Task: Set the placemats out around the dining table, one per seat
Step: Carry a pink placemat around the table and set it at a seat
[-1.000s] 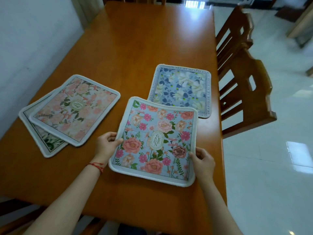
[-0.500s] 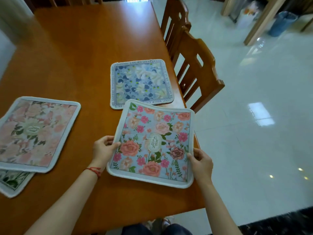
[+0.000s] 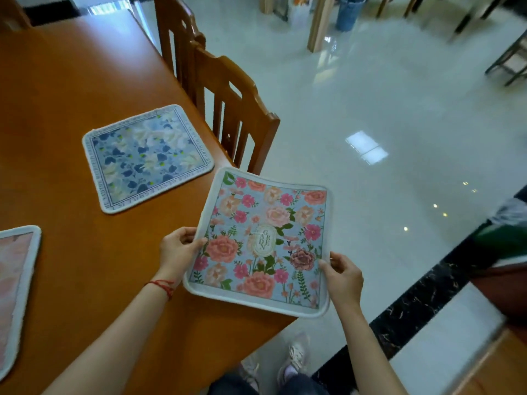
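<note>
Holding item: pink-floral placemat (image 3: 263, 242), lettered oval at centre, raised and sagging between both hands past the near right corner of the wooden surface (image 3: 71, 89). Left hand (image 3: 178, 252): grip pinches the mat's left edge, thumb on top, red string at the wrist. Right hand (image 3: 343, 276): grip pinches the right edge, fingers curled beneath. Blue-floral placemat (image 3: 147, 158): flat on the surface, before the nearer chair (image 3: 232, 109). Pale pink placemat (image 3: 15, 286): flat, cut off at left.
</note>
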Tool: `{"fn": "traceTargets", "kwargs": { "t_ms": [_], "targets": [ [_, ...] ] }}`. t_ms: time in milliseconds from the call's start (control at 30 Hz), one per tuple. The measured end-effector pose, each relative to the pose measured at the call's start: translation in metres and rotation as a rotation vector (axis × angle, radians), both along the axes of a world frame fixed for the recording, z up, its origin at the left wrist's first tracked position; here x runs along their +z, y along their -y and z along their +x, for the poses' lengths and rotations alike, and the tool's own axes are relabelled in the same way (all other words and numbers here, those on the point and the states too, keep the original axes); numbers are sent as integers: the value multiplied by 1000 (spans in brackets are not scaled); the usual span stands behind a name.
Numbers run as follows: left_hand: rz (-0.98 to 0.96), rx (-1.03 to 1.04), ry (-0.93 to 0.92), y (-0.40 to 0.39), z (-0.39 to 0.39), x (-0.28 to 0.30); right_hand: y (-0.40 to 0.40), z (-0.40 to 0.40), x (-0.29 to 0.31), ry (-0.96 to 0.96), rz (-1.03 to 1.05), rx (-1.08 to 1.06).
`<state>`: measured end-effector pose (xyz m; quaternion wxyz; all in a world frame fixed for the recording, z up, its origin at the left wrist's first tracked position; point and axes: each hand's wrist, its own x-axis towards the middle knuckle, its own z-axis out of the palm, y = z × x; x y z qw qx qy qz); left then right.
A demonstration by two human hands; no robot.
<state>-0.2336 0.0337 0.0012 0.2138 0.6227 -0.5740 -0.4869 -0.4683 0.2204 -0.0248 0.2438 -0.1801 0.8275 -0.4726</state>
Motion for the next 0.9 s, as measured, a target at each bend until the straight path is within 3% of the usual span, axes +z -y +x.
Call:
{"fn": "traceTargets", "kwargs": {
  "t_ms": [900],
  "targets": [
    [11,-470,-34,-78,-315,4,-166,-195,4,-13,54,-501]
  ]
}}
